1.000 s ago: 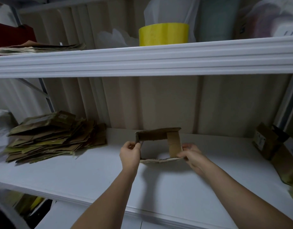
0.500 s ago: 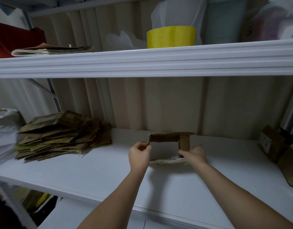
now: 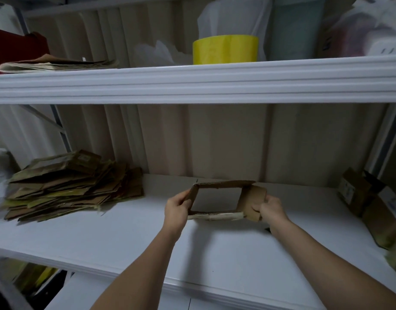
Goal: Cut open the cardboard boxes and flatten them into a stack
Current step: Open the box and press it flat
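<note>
Box (image 3: pixel 224 199) is an open cardboard sleeve, both ends cut, held just above the white shelf (image 3: pixel 215 253) at centre, toward the far side. Change over the last second: it was a near-square tube, now it's sheared into a parallelogram, top edge leaning right, with the right panel folding outward. So the collapse is under way, not finished (daylight still shows through the middle).

Left hand (image 3: pixel 177 210) grips the left wall, fingers curled round the edge, thumb on the near face. Right hand (image 3: pixel 269 209) pinches the right-hand flap, fingers wrapped behind it. Both grips closed on the box, nothing else in either hand.

Judgement: cutting is done for this one; the step in hand is flattening. Next it needs the two opposite corners pushed together until the walls lie flat. A torn pale strip hangs off the bottom edge and could snag or tear off.

Outward:
- Stack of flattened boxes (image 3: pixel 69 186) sits well apart on the left of the same shelf, a bit splayed. That's the drop point, judging by the task.
- More uncut boxes (image 3: pixel 360 193) at the right end of the shelf, so the task is mid-way at best.
- Upper shelf (image 3: pixel 192 81): yellow tape roll (image 3: pixel 225 49), a flat pile of paper (image 3: pixel 58 64) at left.
- No knife clearly visible; a small dark thing under the right wrist is too hidden to identify.
</note>
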